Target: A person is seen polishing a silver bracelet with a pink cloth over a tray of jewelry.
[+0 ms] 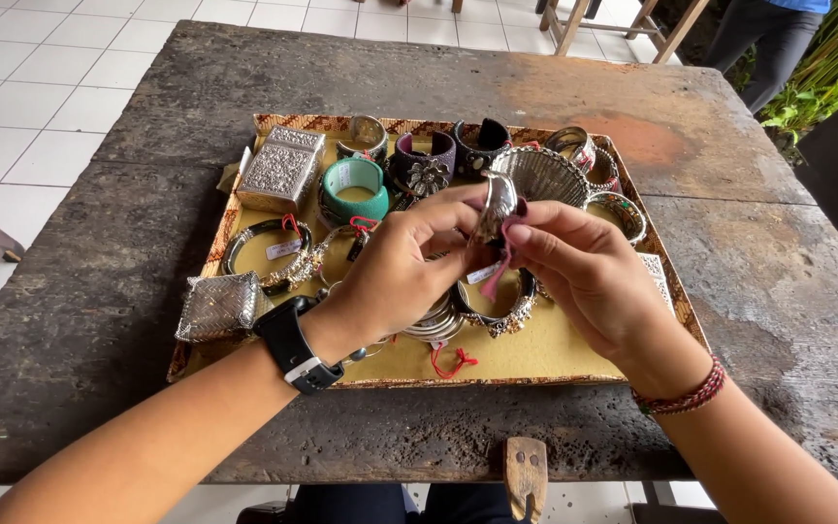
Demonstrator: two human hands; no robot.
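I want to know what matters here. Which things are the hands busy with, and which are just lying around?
In hand:
left hand and right hand, both on a silver bangle with a pink tag

Lying about:
teal bangle
purple bangle with a flower
embossed silver box
woven silver pouch
yellow tray
wooden table

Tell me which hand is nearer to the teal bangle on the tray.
Left. The left hand sits just right of and below the teal bangle, while the right hand is farther right, beyond the silver piece both hands hold.
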